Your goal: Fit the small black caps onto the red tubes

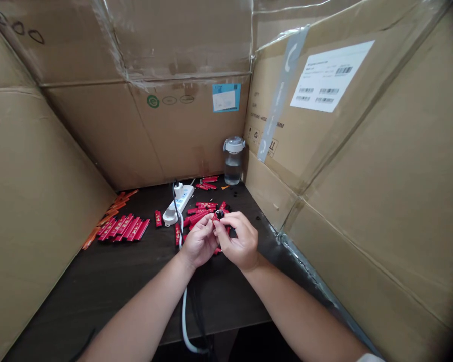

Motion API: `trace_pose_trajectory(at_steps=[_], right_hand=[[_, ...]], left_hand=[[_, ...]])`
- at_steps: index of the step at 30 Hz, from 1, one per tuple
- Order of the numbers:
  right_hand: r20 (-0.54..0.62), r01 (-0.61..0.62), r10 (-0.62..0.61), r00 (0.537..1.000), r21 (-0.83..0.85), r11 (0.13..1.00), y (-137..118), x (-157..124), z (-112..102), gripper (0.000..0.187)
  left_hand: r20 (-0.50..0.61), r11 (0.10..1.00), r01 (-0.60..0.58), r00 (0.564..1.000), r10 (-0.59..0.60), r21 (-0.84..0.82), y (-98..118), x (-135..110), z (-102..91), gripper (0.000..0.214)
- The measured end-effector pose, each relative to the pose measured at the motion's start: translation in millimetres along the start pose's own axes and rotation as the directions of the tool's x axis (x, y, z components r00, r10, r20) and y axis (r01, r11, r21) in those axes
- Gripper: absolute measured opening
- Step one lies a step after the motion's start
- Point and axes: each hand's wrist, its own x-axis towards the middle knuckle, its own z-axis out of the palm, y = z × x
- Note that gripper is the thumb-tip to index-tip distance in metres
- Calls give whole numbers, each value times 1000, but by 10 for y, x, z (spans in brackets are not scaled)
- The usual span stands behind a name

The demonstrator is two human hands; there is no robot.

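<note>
My left hand [200, 245] and my right hand [242, 239] meet over the middle of the dark table. Their fingertips pinch a small red piece with a black end [219, 214], mostly covered by the fingers, so its exact kind cannot be made out. Around and behind the hands lies a loose pile of flat red pieces [200, 217], some bearing gold marks. Off to the left, several similar red pieces [124, 228] lie side by side in a slanted row. One single red piece [158, 218] lies between that row and the power strip.
A white power strip [169, 213] with a plug [178, 189] lies behind the hands; its white cable [184, 314] runs over the table's front edge. Orange strips [111, 213] line the left cardboard wall [33, 201]. A water bottle [233, 163] stands in the back right corner.
</note>
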Motion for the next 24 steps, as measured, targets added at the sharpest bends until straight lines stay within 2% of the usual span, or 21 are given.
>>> trace_pose_trajectory(at_steps=[9,17,20,24], right_hand=[[100,-25,20,995,42,999,57,33,-60,11],[216,-135,116,970,80,988,137,121,-81,9],[251,-209,179,951,95,973,181,123,-77,8],[240,-300,266,934,117,947,216,104,-71,10]], left_hand=[[-12,993,-65,998,67,97,43,-17,36,25],[-55,942,-227,967,248,246,159,59,-30,26],[-86,933,-234,960,266,275,193,73,-51,27],[-98,931,-217,962,255,294,203,71,-47,27]])
